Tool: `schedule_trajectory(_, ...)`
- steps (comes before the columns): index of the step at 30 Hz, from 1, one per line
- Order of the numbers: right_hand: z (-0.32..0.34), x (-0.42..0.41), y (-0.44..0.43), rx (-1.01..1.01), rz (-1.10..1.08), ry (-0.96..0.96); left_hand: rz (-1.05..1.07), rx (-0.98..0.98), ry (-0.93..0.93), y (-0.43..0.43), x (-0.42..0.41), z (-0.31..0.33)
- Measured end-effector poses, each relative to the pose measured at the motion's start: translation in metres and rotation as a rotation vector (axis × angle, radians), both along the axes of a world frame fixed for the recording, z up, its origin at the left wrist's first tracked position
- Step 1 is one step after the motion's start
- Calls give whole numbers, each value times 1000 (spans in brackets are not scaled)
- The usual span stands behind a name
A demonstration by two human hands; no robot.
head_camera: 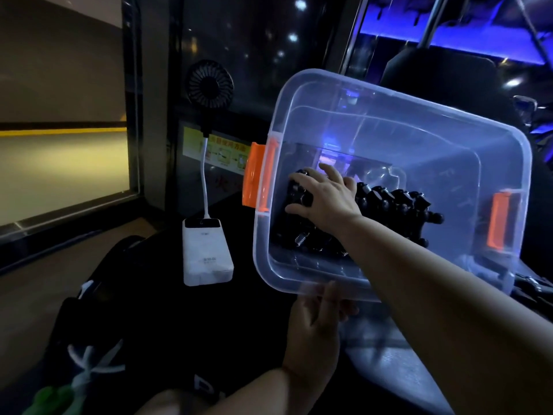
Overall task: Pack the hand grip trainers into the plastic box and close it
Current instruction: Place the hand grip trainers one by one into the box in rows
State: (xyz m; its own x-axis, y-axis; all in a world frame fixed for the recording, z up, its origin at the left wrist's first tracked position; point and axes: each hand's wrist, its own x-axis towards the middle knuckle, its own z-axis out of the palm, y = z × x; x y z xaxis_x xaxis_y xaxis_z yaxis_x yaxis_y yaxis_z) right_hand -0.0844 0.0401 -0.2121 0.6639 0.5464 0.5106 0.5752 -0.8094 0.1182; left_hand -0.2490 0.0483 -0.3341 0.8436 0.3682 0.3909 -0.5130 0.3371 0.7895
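The clear plastic box (302,94) with orange latches (258,176) is tilted with its opening facing me. Inside lie several black hand grip trainers (398,202) with metal springs, piled along the bottom. My right hand (326,196) reaches into the box, and its thumb and fingers curl round one trainer (296,194) at the left end of the pile. My left hand (314,322) holds the near rim of the box from below, its fingertips showing through the plastic. No lid sits on the box.
A white power bank (206,256) lies left of the box, its cable rising to a small black fan (211,83). A dark bag (98,295) sits at the lower left. More dark items lie at the right edge (535,290).
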Motion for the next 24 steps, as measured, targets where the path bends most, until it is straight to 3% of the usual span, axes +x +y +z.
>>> schedule_trajectory(12, 1, 3, -3, -110, -58, -55, 5, 26, -34, 3, -3, 2)
schedule_trajectory(19, 2, -13, -23, 113, -89, 49, 0, 23, 31, 2, -5, 2)
schedule_trajectory(24, -7, -43, -64, 277, -98, 12, 53, 55, 96, 1, -3, 3)
